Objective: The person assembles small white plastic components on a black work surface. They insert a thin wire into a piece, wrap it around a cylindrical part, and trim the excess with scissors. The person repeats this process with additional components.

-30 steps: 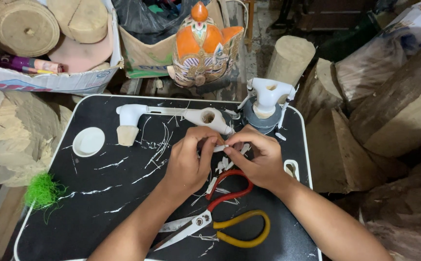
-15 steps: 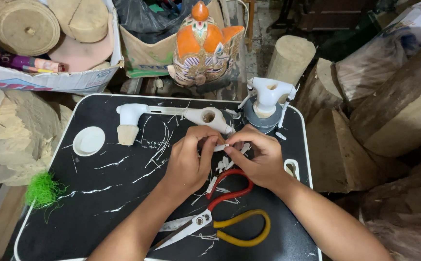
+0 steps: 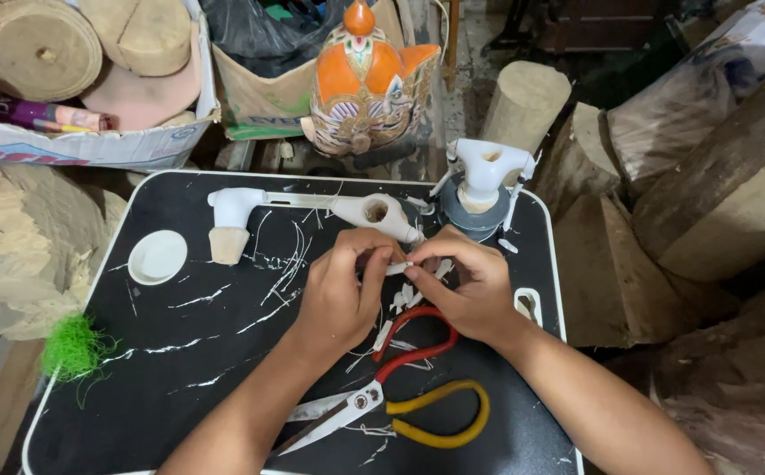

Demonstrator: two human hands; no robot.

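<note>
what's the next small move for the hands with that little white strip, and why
Probably keep the pinch and work the white strip a little further between the fingertips. Both the left hand and right hand grip it from either end above the black tray, loose white slivers lie beneath, and the scissors lie unused nearby.

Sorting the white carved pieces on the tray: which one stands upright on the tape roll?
The forked piece at the tray's far right corner; the long piece lies flat.

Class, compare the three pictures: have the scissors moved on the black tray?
No. The scissors lie in the same spot, blades pointing lower left, measured against the small white dish and the tray's rim.
</note>
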